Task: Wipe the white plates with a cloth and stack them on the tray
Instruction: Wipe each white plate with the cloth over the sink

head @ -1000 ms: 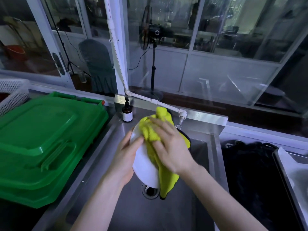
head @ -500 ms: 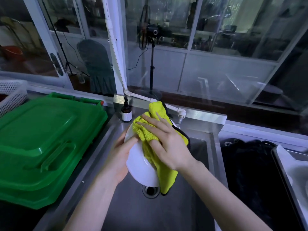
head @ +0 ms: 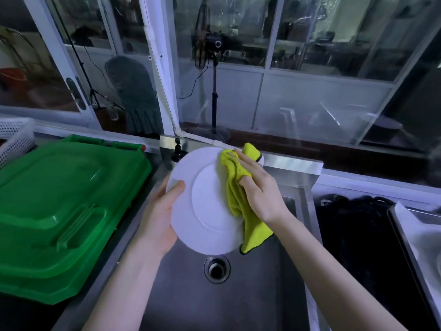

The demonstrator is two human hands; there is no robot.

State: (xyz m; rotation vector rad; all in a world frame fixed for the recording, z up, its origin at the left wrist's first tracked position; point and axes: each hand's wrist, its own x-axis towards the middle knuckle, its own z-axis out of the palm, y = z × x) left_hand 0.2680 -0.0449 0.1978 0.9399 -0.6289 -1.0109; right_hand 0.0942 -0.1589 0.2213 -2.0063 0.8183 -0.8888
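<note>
A round white plate (head: 202, 204) is held tilted over the steel sink, its face turned toward me. My left hand (head: 162, 216) grips its left rim, thumb on the face. My right hand (head: 257, 187) presses a yellow cloth (head: 235, 185) against the plate's upper right part, and the cloth's loose end hangs below the plate's right edge. A metal tray (head: 401, 225) shows at the far right edge, with something white on it that is cut off by the frame.
The steel sink (head: 262, 295) has a drain (head: 216, 269) right below the plate. A green plastic crate lid (head: 59, 204) fills the left counter. A white basket (head: 14, 137) is far left. A small dark bottle (head: 177, 151) stands behind the plate. A dark mass (head: 353, 235) lies right of the sink.
The plate has turned from edge-on to face toward me. My right hand with the cloth has slid from the plate's middle to its upper right part.
</note>
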